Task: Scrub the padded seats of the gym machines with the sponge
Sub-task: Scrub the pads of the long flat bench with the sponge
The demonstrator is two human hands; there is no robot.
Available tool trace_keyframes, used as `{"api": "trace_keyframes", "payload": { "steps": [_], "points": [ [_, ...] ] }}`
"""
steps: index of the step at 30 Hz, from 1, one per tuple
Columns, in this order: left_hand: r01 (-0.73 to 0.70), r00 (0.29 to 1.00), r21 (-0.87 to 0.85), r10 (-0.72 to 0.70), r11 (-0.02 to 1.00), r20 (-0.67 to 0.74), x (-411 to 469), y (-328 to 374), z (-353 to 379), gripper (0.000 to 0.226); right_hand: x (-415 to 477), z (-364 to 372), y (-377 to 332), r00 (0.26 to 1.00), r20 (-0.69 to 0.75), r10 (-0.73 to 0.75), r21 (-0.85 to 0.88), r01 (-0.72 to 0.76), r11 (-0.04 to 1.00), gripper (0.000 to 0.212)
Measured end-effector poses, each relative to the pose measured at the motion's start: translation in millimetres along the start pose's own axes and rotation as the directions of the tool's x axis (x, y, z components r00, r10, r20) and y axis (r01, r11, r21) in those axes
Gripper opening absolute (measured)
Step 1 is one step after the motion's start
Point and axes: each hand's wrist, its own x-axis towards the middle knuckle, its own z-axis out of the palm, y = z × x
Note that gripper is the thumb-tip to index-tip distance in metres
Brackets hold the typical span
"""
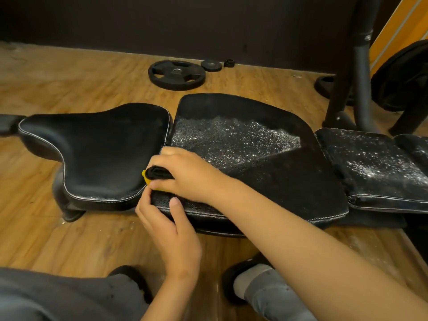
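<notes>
**Operator A:** Report the right hand.

**Operator B:** My right hand [187,174] is gripping the sponge [158,176], with the fingers curling over its black top. A yellow edge is showing just past my fingertips. The sponge is sitting under this hand on the surface of the middle pad [278,181], right at the gap where that pad meets the seat pad [104,147].

**Operator A:** And the left hand?

**Operator B:** My left hand [169,230] is holding the near corner of the middle pad, just on my side of the right hand. The thumb is lying on top and the fingers are wrapping round the pad's side.

**Operator A:** Condition of the padding?

**Operator B:** White foam [231,137] is covering the middle pad beyond my right hand and to its right. The area beneath my right forearm is showing plain dark. The seat pad, left of both hands, is looking dark and glossy, with a few suds along its near edge. The end pad [370,163], well to the right of my forearm, is carrying scattered foam.

**Operator A:** Surroundings?

**Operator B:** A weight plate [176,75] is lying on the wooden floor [69,84] well beyond my right hand, with a small plate [211,65] near it.
</notes>
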Motion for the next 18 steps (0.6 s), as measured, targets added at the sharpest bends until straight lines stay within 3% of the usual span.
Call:
{"api": "trace_keyframes", "payload": {
  "steps": [9, 12, 18],
  "points": [
    [0.053, 0.998, -0.009, -0.053, 0.999, 0.042, 4, 3, -7, 0.059, 45, -19, 56, 0.976, -0.088, 0.198, -0.080, -0.205, 0.976, 0.027],
    [0.088, 0.996, -0.040, -0.088, 0.995, 0.022, 10, 3, -8, 0.053, 30, -14, 43, 0.983, -0.094, 0.160, -0.094, -0.169, 0.981, 0.024],
    [0.144, 0.989, -0.120, -0.141, 0.982, 0.035, 8, 7, -7, 0.037, -30, -24, 21, 0.997, 0.056, 0.058, -0.025, -0.057, 0.998, 0.021]
  ]
}}
